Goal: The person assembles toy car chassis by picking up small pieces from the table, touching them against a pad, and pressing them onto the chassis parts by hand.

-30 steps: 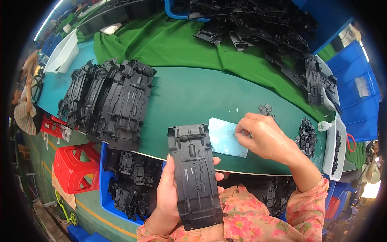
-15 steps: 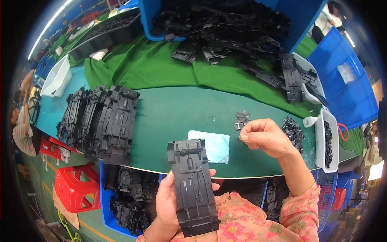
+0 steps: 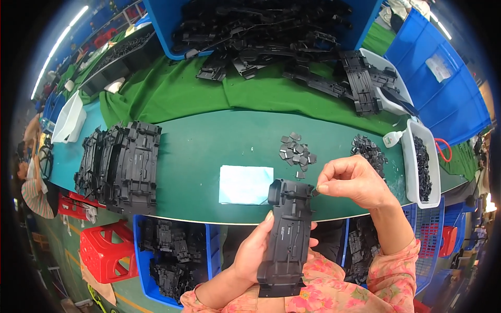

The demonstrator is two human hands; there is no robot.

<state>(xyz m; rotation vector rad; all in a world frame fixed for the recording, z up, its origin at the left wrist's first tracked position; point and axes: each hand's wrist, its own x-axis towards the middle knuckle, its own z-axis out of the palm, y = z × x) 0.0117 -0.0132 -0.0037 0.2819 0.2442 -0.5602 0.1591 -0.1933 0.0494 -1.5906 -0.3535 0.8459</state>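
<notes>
A long black molded plastic panel (image 3: 290, 235), ribbed and shaped like a toy car chassis, stands tilted in front of me. My left hand (image 3: 252, 252) is closed round it from below, with fingertips showing along its right edge. At the panel's upper right corner, my right hand (image 3: 350, 181) pinches a small dark piece (image 3: 314, 192), mostly hidden by thumb and finger. Whether that piece touches the panel I cannot tell. Just beyond lies a loose heap of small flat black pieces (image 3: 297, 152). A pale blue-white sheet (image 3: 244, 183) rests on the green tabletop left of the panel.
Several similar panels (image 3: 139, 169) stand in a row at left. Another heap of small pieces (image 3: 365, 148), a white bottle (image 3: 392, 139) and a white tray (image 3: 436, 177) are at right. A blue bin (image 3: 163, 26) spills panels at the back. Below the edge are a blue crate (image 3: 213, 250) and red stool (image 3: 104, 250).
My left hand has brought the panel rightward and slightly up beside my right hand. The right hand, still pinching, now meets the panel's upper corner. The view has shifted a little.
</notes>
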